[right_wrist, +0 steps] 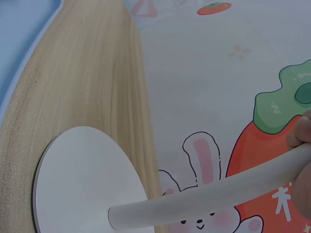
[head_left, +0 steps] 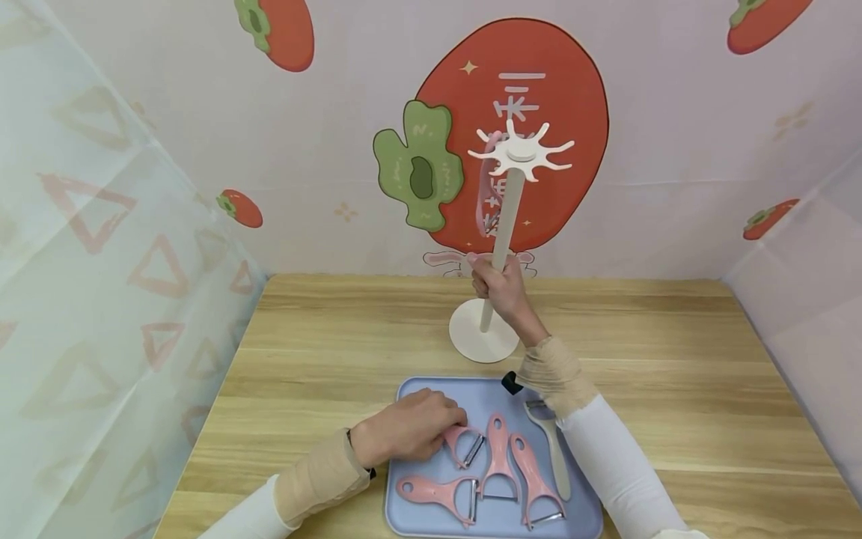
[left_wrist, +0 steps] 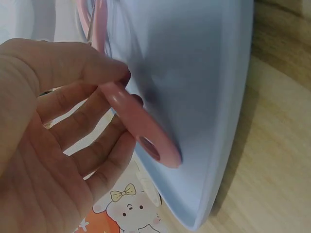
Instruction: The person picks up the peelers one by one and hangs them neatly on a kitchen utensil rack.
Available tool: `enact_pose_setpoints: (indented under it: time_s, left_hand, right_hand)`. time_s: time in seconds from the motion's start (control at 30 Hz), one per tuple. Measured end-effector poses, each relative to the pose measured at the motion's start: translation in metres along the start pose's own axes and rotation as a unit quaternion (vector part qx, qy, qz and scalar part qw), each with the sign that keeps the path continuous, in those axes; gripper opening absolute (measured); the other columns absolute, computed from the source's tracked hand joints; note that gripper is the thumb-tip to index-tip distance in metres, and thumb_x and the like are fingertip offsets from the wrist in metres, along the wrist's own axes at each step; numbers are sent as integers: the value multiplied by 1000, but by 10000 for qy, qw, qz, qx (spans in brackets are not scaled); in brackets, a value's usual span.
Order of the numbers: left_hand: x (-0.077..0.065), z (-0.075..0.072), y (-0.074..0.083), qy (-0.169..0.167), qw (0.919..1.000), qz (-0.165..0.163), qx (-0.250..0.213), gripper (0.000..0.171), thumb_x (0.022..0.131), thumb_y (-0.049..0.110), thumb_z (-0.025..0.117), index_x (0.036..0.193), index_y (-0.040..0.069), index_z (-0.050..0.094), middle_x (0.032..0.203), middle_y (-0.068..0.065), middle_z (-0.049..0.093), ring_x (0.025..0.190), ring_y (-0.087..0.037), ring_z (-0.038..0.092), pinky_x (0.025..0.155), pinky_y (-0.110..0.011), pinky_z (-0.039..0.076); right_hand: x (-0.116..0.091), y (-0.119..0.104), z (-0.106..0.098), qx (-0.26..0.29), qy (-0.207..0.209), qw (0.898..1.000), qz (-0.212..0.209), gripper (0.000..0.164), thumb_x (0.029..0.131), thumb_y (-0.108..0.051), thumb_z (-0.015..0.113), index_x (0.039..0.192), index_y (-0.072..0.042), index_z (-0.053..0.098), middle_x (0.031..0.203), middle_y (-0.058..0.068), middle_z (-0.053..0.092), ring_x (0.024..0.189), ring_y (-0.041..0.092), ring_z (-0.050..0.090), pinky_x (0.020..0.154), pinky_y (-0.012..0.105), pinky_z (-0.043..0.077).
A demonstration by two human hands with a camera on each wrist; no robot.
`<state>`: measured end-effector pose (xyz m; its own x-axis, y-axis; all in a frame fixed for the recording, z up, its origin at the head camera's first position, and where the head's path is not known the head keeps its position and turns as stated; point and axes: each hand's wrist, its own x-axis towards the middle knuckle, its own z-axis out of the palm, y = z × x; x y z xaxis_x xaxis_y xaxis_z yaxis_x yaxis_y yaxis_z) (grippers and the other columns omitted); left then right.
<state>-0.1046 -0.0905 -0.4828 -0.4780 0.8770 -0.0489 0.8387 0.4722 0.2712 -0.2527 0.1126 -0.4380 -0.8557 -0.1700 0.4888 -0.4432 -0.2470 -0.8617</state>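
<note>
In the head view my left hand (head_left: 412,425) is over the left side of a blue tray (head_left: 474,393). It pinches a pink peeler (left_wrist: 138,121) by the handle between thumb and fingers, and the left wrist view shows the holed handle end close over the tray. My right hand (head_left: 505,292) grips the pole (head_left: 509,213) of a white stand with a round base (head_left: 474,340) and a crown of hooks (head_left: 521,153). From a hook on the crown's left side hangs another pink peeler (head_left: 483,198). The right wrist view shows the pole leaning away from its base.
Several peelers lie in the tray: a pink one (head_left: 427,490) at the front left, pink ones (head_left: 498,449) in the middle, and a cream one (head_left: 557,464) at the right beside my sleeve. Behind the wooden table (head_left: 323,359) stands a printed wall (head_left: 337,150).
</note>
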Motion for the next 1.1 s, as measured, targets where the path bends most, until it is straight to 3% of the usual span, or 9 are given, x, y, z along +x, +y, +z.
enact_pose_setpoints:
  time_s: [0.4,0.57,0.73,0.8,0.9,1.0,1.1]
  left_hand:
    - [0,5,-6,307,9973,141,649,24,88,5,70,104,21,77,99,9,71,99,-14,64,94,-31,51]
    - [-1,7,-6,419,9972,143,602,22,90,5,70,104,20,77,106,6,71,109,-18,62,101,-34,49]
    - [-4,8,-4,449,9981,-94,421,21,94,10,66,109,20,78,119,2,69,118,-22,59,105,-39,47]
    - [-5,8,-2,552,9972,-325,390,21,96,14,64,112,19,77,122,0,67,117,-23,58,103,-40,48]
    - [-4,8,3,777,9911,-1024,351,22,98,21,61,115,14,72,115,-3,65,104,-22,58,91,-37,52]
    - [-2,9,7,1045,9756,-1916,217,21,97,28,62,106,9,65,94,-3,60,84,-20,58,71,-34,53]
    - [0,11,10,1211,9623,-2431,121,31,96,34,65,102,4,59,77,-2,55,67,-18,58,55,-33,49]
  right_hand:
    - [0,1,-1,128,-7,9999,-41,59,103,-22,58,55,5,36,45,2,30,37,15,27,37,26,20]
    - [0,1,-1,60,-38,10000,-4,59,103,-23,57,55,5,37,45,2,31,37,15,28,37,26,21]
    - [0,1,-2,99,-95,9999,-8,58,103,-22,56,55,4,37,45,2,31,37,15,28,38,27,20]
    - [1,1,-1,126,-104,9999,-30,58,103,-23,57,56,4,37,45,2,30,37,15,27,37,27,20]
    - [0,1,-1,143,-109,9998,-48,60,103,-25,58,56,5,36,46,3,30,37,15,26,37,28,19]
    - [0,1,-1,111,-90,9999,-26,61,102,-26,59,56,6,36,46,2,29,37,15,26,37,27,19]
    - [0,1,-2,80,-84,9999,-55,59,102,-25,59,55,4,37,46,2,29,37,15,26,37,28,19]
